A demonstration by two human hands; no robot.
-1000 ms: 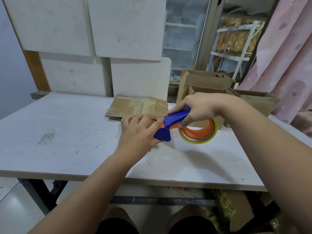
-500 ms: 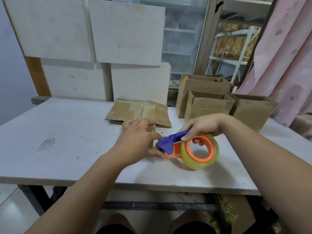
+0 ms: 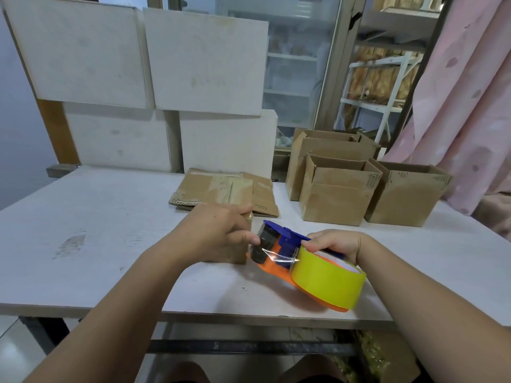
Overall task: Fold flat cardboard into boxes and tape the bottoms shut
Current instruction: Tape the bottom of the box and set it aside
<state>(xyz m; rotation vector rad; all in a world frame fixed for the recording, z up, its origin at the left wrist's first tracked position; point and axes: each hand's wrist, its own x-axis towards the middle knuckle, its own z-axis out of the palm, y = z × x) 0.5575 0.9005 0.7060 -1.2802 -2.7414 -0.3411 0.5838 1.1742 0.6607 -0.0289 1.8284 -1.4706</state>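
- Cardboard box [image 3: 234, 257] is held down under the left hand [image 3: 218, 233], fingers curled over its far edge.
- Blue-handled tape dispenser [image 3: 279, 246] is gripped by the right hand [image 3: 336, 244], its front set against the box beside the left thumb.

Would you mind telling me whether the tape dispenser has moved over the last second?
Yes. The tape dispenser in the right hand has come toward the table's near edge, away from the folded boxes.

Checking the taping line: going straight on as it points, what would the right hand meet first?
Likely the small cardboard box under the left hand; the tape dispenser in the right hand sits close to it, depth unclear.
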